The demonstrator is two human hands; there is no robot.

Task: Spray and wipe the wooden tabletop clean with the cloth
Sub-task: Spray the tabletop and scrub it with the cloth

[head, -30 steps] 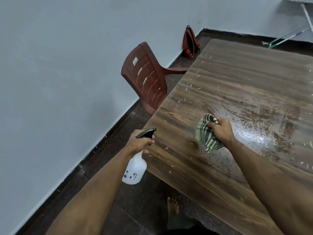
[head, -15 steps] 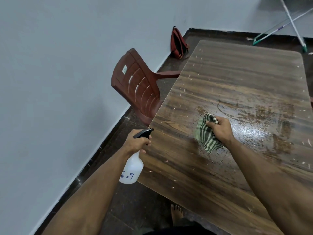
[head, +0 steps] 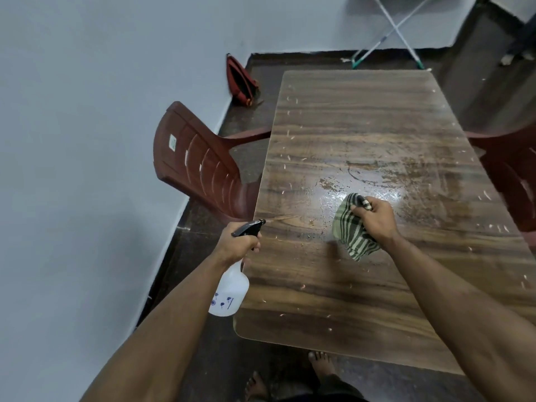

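The wiping step is in hand. The right hand (head: 374, 218) is closed around a bunched striped cloth (head: 352, 232) and presses it on the worktop (head: 362, 120), at the near edge of a glossy wet patch (head: 362, 187) around mid-length, slightly right of centre. The left hand (head: 239, 242) is wrapped around the neck of a white spray bottle (head: 229, 294), with fingers at the black trigger head (head: 249, 227). The bottle hangs just off the left edge of the worktop, nozzle pointed right across the surface. No spray mist can be made out.

Smeared brown residue (head: 429, 169) lies right of and beyond the wet patch. Pale flecks (head: 290, 100) are scattered over most of the surface, including the far end and the near strip, so the task appears well short of done.

Next move, as judged: draw the cloth through the wet patch and out over the residue, keeping firm downward pressure. Dry areas far and near then call for fresh spray before wiping. Flecks near the edges may be pushed onto the floor (head: 203, 285).

A chair (head: 197, 166) stands just beside the left edge; another chair (head: 513, 175) stands at the right.
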